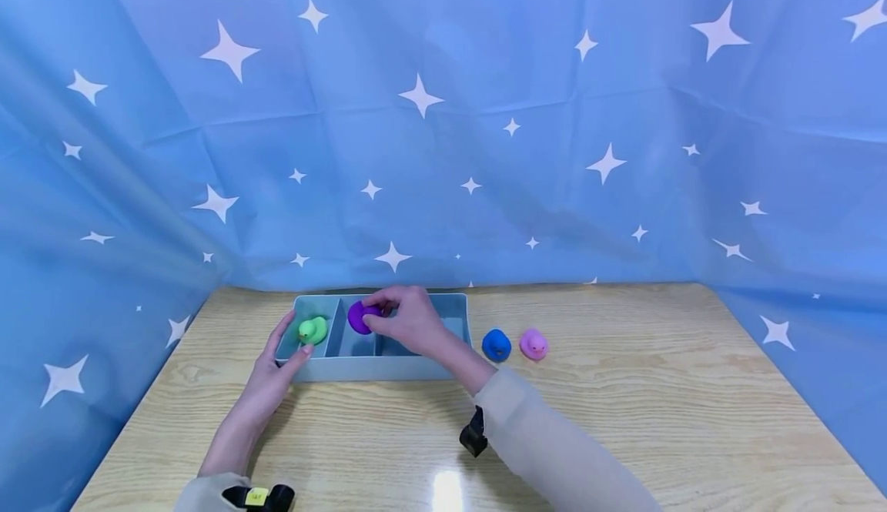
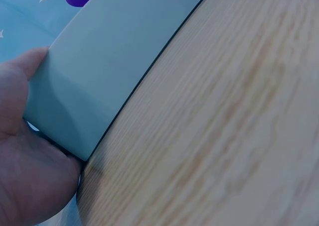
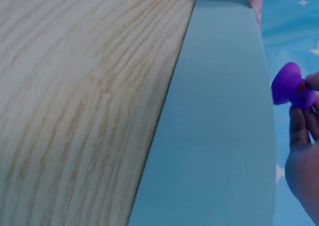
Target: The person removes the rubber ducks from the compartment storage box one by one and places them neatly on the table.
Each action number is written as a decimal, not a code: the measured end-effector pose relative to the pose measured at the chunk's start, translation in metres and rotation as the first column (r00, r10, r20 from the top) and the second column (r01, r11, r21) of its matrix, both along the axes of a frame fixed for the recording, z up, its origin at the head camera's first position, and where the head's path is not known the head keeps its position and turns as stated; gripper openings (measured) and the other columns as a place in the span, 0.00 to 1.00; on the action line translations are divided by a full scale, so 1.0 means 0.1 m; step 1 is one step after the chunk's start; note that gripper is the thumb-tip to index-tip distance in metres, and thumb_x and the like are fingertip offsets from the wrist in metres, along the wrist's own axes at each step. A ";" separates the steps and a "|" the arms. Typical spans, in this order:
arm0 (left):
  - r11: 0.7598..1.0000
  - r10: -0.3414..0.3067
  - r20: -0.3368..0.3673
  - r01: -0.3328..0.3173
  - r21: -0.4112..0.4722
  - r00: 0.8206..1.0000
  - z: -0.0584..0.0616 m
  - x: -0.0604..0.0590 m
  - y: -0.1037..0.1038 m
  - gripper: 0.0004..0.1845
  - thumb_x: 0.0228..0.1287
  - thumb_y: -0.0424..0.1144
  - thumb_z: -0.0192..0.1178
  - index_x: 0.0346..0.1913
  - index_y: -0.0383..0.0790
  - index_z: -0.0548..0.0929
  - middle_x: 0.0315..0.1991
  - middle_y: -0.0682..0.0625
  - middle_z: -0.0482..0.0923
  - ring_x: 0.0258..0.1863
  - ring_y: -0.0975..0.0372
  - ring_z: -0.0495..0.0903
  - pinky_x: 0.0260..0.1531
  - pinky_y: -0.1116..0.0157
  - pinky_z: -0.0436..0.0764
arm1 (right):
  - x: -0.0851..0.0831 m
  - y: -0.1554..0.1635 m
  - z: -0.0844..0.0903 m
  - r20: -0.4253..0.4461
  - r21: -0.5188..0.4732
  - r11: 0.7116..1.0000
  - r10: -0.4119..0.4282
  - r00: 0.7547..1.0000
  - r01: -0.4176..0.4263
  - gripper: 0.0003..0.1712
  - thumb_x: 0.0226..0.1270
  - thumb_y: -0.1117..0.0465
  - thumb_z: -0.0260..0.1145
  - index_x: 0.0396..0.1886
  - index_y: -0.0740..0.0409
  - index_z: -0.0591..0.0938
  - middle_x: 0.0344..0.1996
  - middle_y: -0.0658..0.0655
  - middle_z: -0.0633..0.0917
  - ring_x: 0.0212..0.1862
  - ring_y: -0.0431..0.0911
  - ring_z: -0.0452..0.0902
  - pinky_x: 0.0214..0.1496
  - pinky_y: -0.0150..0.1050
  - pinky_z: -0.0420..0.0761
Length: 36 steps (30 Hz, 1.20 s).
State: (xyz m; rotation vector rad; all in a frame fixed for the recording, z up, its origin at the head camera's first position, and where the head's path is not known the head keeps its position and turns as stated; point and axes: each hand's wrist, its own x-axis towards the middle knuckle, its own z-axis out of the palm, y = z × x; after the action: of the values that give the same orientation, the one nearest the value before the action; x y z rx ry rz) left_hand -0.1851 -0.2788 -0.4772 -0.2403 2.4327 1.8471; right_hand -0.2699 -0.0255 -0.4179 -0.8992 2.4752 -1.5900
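My right hand pinches a purple rubber duck between thumb and fingers. In the right wrist view the purple duck shows above the rim, with a bit of orange on it. In the head view it overlaps the compartment right of the left divider in a blue-grey box. A green rubber duck sits in the left compartment. My left hand holds the box's left end, thumb at the front rim and fingers along the left side. Part of the box's inside is hidden behind my right hand.
Right of the box, a blue rubber duck and a pink rubber duck stand side by side on the wooden table. A blue cloth with white stars hangs behind the table's back edge.
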 end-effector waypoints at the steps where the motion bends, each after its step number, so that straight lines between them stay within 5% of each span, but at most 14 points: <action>1: 1.000 0.000 0.001 0.000 -0.001 1.000 0.00 0.00 0.00 0.43 0.80 0.48 0.55 0.84 0.62 0.38 0.83 0.40 0.28 0.80 0.41 0.28 0.72 0.32 0.37 | 0.01 0.01 0.01 -0.005 -0.001 1.000 0.001 1.000 -0.001 0.13 0.65 0.63 0.73 0.49 0.59 0.91 0.41 0.52 0.88 0.40 0.41 0.79 0.36 0.33 0.82; 12: 1.000 -0.001 0.012 0.001 -0.014 1.000 0.03 0.01 0.01 0.43 0.81 0.49 0.54 0.84 0.64 0.37 0.83 0.40 0.27 0.80 0.40 0.28 0.71 0.31 0.39 | 0.13 0.25 0.14 -0.157 0.100 0.994 0.055 0.986 -0.040 0.15 0.70 0.64 0.71 0.54 0.61 0.88 0.46 0.56 0.87 0.43 0.45 0.80 0.41 0.33 0.81; 31: 1.000 -0.007 -0.013 0.007 -0.018 1.000 0.02 0.05 0.01 0.44 0.79 0.52 0.55 0.84 0.63 0.38 0.83 0.40 0.28 0.80 0.39 0.29 0.71 0.31 0.40 | 0.12 0.83 0.23 -0.085 0.086 0.996 -0.032 0.996 0.039 0.13 0.67 0.57 0.75 0.48 0.57 0.91 0.41 0.51 0.88 0.42 0.45 0.81 0.40 0.36 0.85; 36: 1.000 -0.014 -0.023 0.013 -0.016 1.000 0.02 0.04 0.01 0.45 0.79 0.53 0.56 0.84 0.63 0.38 0.83 0.39 0.27 0.79 0.38 0.30 0.71 0.30 0.41 | 0.12 0.98 0.27 -0.138 0.102 0.995 -0.006 0.990 0.020 0.13 0.67 0.57 0.75 0.47 0.60 0.91 0.38 0.53 0.89 0.38 0.43 0.81 0.37 0.36 0.83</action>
State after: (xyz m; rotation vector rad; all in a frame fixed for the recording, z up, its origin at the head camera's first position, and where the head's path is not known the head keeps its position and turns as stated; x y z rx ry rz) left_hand -0.1810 -0.2774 -0.4750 -0.2047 2.4587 1.8359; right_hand -0.2580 0.0727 -0.3914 -1.0119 2.6320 -1.4344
